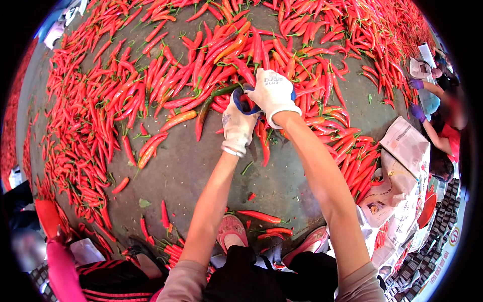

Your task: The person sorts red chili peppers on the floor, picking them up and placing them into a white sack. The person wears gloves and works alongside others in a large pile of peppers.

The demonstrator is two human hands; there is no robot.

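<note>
Both my hands wear white work gloves with dark blue palms and meet over the near edge of a heap of red chili peppers (221, 48). My left hand (237, 126) is closed, its fingers curled up against the right one; whatever it holds is hidden. Beside its fingertips lies a dark green chili pepper (225, 90). My right hand (273, 93) bends down over red chilies, fingers closed, and its grip is covered by the glove. A few red chilies (263, 138) show just below my hands.
Chilies spread widely over a dark grey sheet (166, 176). Printed paper sacks (397, 176) stand at the right. A co-worker's purple-gloved hands (417, 111) reach in at the far right; a person in a pink sleeve (63, 267) sits at lower left. My pink shoes (232, 231) are below.
</note>
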